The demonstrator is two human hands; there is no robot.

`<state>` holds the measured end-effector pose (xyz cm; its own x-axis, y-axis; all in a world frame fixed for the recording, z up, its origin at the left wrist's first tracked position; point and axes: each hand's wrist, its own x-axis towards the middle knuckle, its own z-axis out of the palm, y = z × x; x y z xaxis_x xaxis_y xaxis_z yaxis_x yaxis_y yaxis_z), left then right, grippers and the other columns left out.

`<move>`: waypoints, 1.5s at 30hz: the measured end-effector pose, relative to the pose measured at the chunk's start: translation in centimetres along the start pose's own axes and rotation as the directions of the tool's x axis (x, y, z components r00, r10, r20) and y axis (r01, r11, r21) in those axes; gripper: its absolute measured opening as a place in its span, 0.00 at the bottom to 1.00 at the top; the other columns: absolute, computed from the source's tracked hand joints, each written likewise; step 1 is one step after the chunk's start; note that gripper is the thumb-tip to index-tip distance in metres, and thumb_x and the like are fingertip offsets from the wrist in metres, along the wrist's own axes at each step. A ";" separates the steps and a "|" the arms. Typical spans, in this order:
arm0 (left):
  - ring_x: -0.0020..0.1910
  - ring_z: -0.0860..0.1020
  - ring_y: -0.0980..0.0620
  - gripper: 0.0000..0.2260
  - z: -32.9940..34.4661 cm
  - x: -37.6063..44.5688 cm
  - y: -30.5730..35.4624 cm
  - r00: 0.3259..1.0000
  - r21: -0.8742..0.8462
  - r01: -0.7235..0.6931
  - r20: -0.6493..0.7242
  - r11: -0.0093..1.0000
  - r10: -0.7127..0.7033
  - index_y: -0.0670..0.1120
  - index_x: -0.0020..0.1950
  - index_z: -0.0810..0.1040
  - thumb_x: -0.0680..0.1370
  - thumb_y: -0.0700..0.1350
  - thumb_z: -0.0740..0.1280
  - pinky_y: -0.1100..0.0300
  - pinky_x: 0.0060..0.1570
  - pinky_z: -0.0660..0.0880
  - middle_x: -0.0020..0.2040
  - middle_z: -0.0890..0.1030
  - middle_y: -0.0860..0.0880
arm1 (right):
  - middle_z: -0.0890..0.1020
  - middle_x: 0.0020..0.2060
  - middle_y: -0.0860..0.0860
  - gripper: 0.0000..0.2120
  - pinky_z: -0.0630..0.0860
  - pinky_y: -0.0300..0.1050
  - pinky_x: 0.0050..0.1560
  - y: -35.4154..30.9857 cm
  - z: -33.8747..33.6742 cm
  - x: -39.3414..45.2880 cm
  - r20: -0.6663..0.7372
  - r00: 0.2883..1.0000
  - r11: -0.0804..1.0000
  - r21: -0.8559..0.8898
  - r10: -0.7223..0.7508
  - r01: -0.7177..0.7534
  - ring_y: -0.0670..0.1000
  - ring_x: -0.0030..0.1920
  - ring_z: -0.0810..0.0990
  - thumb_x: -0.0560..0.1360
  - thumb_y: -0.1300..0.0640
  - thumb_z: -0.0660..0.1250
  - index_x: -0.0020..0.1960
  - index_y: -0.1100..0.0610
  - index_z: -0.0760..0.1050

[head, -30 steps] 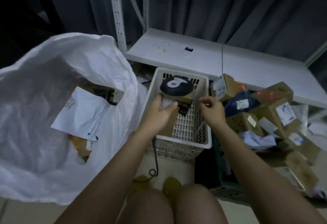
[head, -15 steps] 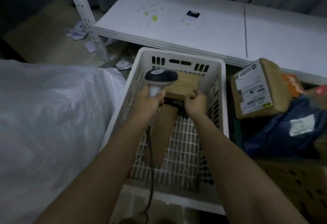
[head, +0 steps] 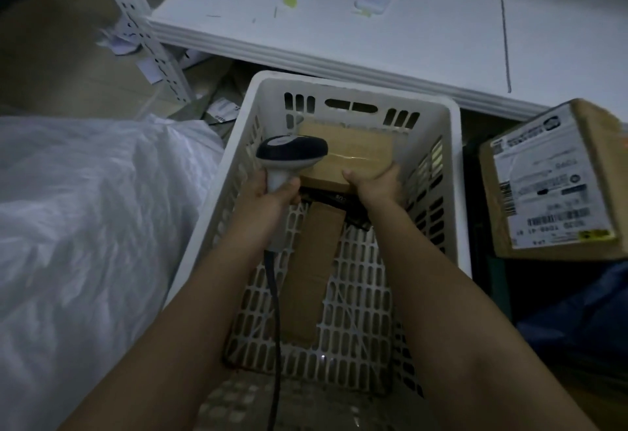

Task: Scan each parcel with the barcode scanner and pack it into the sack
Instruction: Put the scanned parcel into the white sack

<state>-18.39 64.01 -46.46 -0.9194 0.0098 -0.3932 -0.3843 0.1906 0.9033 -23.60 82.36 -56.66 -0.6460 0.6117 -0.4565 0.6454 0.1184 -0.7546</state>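
Both hands work inside the basket (head: 453,172): the left hand (head: 268,192) grips the scanner (head: 290,155), the right hand (head: 373,184) clasps a brown parcel (head: 350,155). No label shows, so it likely needs turning toward the scanner, just left of it.

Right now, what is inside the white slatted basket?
A brown cardboard parcel at the far end, gripped by the right hand; a long cardboard piece lying on the basket floor; something dark between them. What lies beneath the parcel is hidden.
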 end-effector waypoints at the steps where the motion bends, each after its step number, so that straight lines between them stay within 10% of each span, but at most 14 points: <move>1: 0.53 0.80 0.47 0.10 0.0 -0.2 -0.1 1.000 0.001 0.002 -0.011 1.000 -0.002 0.48 0.61 0.76 0.80 0.45 0.65 0.50 0.58 0.75 0.55 0.81 0.45 | 0.67 0.70 0.57 0.44 0.69 0.56 0.66 0.1 0.0 -0.2 -0.002 1.000 1.000 0.028 -0.004 0.004 0.62 0.69 0.67 0.67 0.49 0.78 0.74 0.53 0.56; 8: 0.55 0.79 0.45 0.12 -0.4 -3.3 0.3 0.999 -0.029 -0.001 -0.034 1.000 0.000 0.44 0.60 0.75 0.79 0.48 0.66 0.45 0.60 0.73 0.54 0.80 0.44 | 0.71 0.64 0.57 0.44 0.72 0.52 0.65 1.3 -0.8 -3.5 -0.030 0.997 0.983 0.172 0.070 -0.064 0.60 0.64 0.72 0.61 0.58 0.82 0.67 0.55 0.58; 11: 0.56 0.78 0.43 0.19 -0.8 -5.4 0.7 0.999 -0.028 -0.031 -0.032 0.999 0.030 0.49 0.60 0.76 0.72 0.55 0.68 0.42 0.61 0.73 0.55 0.81 0.44 | 0.68 0.65 0.55 0.37 0.70 0.40 0.55 1.7 -1.2 -6.4 0.059 0.996 0.991 0.116 -0.067 0.060 0.56 0.60 0.72 0.64 0.57 0.81 0.65 0.56 0.63; 23: 0.49 0.79 0.47 0.07 -5.2 -24.3 6.4 0.983 -0.084 -0.178 0.019 0.980 0.181 0.44 0.56 0.76 0.80 0.45 0.65 0.51 0.50 0.75 0.46 0.80 0.47 | 0.67 0.60 0.54 0.32 0.76 0.52 0.55 2.8 -13.3 -28.4 0.065 0.903 0.903 -0.041 -0.425 0.428 0.57 0.59 0.72 0.69 0.59 0.75 0.68 0.55 0.65; 29: 0.54 0.80 0.46 0.11 -8.3 -32.6 6.0 0.977 -0.040 -0.202 0.057 0.979 0.204 0.46 0.62 0.75 0.79 0.44 0.65 0.45 0.60 0.75 0.55 0.81 0.45 | 0.72 0.62 0.59 0.30 0.71 0.56 0.54 9.9 -18.0 -37.9 0.172 0.614 0.409 -0.605 -0.770 0.683 0.62 0.61 0.67 0.67 0.69 0.70 0.67 0.56 0.70; 32: 0.54 0.80 0.46 0.13 -8.9 -34.1 4.8 0.978 -0.021 -0.199 0.064 0.980 0.200 0.44 0.63 0.74 0.79 0.44 0.65 0.44 0.60 0.75 0.56 0.81 0.44 | 0.74 0.61 0.59 0.27 0.72 0.59 0.53 12.7 -18.1 -38.7 0.324 0.596 0.269 -0.667 -0.735 0.695 0.65 0.60 0.70 0.67 0.68 0.71 0.65 0.57 0.71; 38: 0.55 0.80 0.44 0.13 -9.2 -33.9 3.0 0.982 -0.024 -0.145 0.116 0.989 0.146 0.46 0.63 0.74 0.79 0.46 0.66 0.41 0.61 0.74 0.55 0.81 0.44 | 0.73 0.59 0.57 0.17 0.70 0.52 0.60 15.6 -17.6 -37.9 0.427 0.601 0.396 -0.478 -0.675 0.784 0.59 0.62 0.69 0.73 0.60 0.69 0.61 0.59 0.75; 45: 0.56 0.79 0.44 0.15 -8.7 -32.1 2.4 0.983 0.015 -0.155 0.104 0.988 0.152 0.43 0.65 0.73 0.79 0.44 0.66 0.43 0.62 0.73 0.57 0.80 0.43 | 0.76 0.50 0.52 0.08 0.72 0.45 0.50 13.5 -16.3 -36.8 -0.029 0.852 0.834 -0.225 -0.523 0.504 0.55 0.56 0.74 0.75 0.58 0.71 0.53 0.58 0.76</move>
<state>9.46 55.65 -30.23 -0.9534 0.1407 -0.2668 -0.2362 0.2019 0.9505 15.60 74.20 -42.35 -0.8761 0.4818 0.0189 0.3045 0.5833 -0.7530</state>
